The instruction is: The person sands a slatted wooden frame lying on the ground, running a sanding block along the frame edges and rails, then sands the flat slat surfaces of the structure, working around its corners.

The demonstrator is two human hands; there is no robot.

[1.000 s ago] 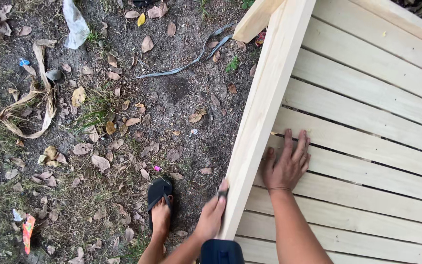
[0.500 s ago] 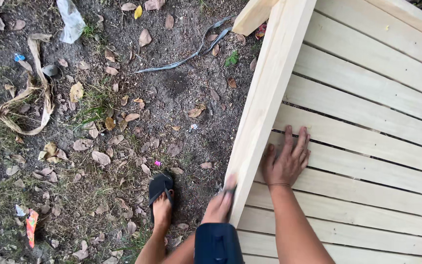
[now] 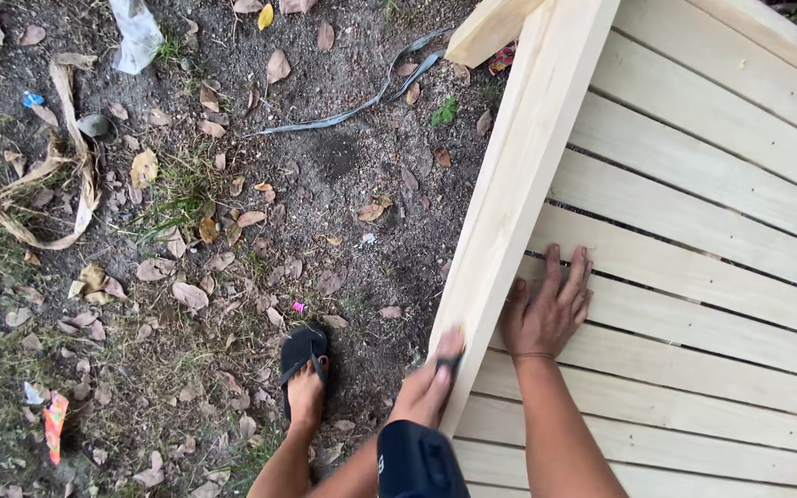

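My left hand presses a small dark pad against the outer side of a pale wooden rail; the fingers are closed on the pad. Just right of the rail, my right hand lies flat with fingers spread on the pale wooden slats. The rail runs diagonally from the lower middle to the top right. The pad is mostly hidden by my fingers.
My foot in a black flip-flop stands on bare dirt with dry leaves, left of the rail. A dark rounded thing sits at the bottom edge. A grey strap and a plastic scrap lie on the ground.
My left hand has slid a little up along the rail's side with the pad. My right hand stays flat on the slats.
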